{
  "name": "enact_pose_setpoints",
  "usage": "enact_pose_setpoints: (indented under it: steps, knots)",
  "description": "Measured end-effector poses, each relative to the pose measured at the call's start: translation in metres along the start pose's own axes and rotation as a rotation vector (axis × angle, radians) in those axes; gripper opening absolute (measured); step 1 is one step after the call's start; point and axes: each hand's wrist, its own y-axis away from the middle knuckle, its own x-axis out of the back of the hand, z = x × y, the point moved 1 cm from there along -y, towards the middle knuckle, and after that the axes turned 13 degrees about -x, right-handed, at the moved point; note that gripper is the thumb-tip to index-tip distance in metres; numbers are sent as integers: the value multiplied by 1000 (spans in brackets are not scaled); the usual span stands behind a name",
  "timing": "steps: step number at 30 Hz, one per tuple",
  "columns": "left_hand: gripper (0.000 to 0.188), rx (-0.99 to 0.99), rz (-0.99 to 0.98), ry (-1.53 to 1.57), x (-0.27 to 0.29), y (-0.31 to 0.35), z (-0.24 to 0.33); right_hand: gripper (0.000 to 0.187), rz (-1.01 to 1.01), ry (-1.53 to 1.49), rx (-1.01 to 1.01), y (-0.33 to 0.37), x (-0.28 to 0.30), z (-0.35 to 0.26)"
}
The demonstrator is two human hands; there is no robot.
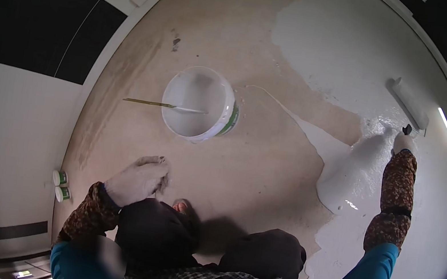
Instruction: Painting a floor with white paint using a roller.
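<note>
At the right, my right hand, in a white glove, is closed round the black-ended handle of a paint roller. The roller's pale sleeve lies on wet, glossy white coating that covers this side of the floor. My left hand, also in a white glove, is beside my left knee with its fingers curled in; nothing shows in it. Beyond that hand stands a white bucket with a green label band. A thin stick reaches over its left rim into the white inside.
Bare tan floor surrounds the bucket, with an uneven edge against the white coating. Two small white-and-green tubs stand by the left wall, which has dark panels. Another wall bounds the right side. My bent knees are at the bottom.
</note>
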Motion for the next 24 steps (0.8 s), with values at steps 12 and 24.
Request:
enact_pose_setpoints:
  steps: [12, 24]
  knots:
    - [46, -85, 93, 250, 82, -117, -47, 47, 29, 216, 227, 173, -78, 75]
    - [33, -263, 12, 210, 97, -147, -49, 42, -132, 267, 72, 361, -76, 148]
